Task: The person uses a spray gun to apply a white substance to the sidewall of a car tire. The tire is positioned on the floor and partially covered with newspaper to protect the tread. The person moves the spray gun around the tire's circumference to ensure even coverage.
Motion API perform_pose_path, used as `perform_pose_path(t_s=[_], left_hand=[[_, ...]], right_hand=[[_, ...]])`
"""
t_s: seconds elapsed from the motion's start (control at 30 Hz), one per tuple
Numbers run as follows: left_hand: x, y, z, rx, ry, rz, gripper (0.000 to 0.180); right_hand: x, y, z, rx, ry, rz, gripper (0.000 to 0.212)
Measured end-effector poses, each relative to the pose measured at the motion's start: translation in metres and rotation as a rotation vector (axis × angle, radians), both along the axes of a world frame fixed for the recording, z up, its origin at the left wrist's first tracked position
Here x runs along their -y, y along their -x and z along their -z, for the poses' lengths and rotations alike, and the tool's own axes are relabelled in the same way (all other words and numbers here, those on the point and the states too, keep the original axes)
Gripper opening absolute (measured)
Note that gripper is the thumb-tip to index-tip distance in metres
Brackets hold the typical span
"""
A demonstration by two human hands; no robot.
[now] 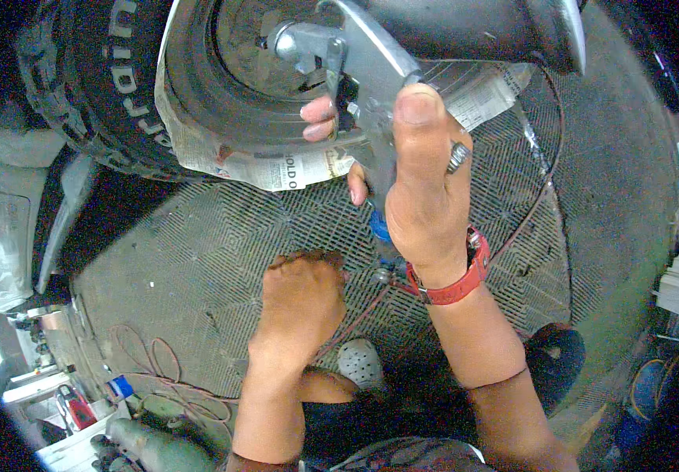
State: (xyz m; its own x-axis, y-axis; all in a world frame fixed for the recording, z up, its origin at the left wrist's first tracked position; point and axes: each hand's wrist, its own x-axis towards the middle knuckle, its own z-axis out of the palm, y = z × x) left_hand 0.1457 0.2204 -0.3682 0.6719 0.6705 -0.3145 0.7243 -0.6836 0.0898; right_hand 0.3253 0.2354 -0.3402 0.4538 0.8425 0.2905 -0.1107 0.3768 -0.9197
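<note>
In my right hand [426, 173] is a metal spray gun [371, 55] with a grey paint cup [481, 27] on top. My fingers wrap its grip and trigger, and the nozzle points left toward a wheel rim [197, 71]. Sheets of newspaper [276, 175] mask the edge between that rim and its black tyre [119, 86]. A blue fitting [379, 226] sits under the grip, with a thin reddish air hose [355, 321] running down from there. Lower and to the left, my left hand [301, 303] is closed in a fist near the hose; what it holds, if anything, is hidden.
Patterned matting [197, 244] covers the floor. Hose coils [158, 366] lie at lower left, beside a green tank [154, 447]. A grey vehicle part [9, 204] stands at far left. More hose [540, 197] curves along the right. My light perforated clog [360, 363] is below my hands.
</note>
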Motion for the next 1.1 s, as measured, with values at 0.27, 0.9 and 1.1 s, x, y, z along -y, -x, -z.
perform_pose_path(t_s=[0.27,0.9,1.1], left_hand=[[0.001,-0.004,0.001,-0.051,0.029,-0.051,0.031],[0.006,-0.024,0.008,-0.041,0.075,-0.038,0.023],[0.003,-0.029,0.008,-0.073,-0.007,0.011,0.017]], right_hand=[[0.005,-0.003,0.024,0.046,0.086,-0.103,0.057],[0.013,-0.054,0.0,-0.003,-0.024,0.245,0.079],[0.021,-0.038,0.006,-0.028,-0.12,0.045,0.07]])
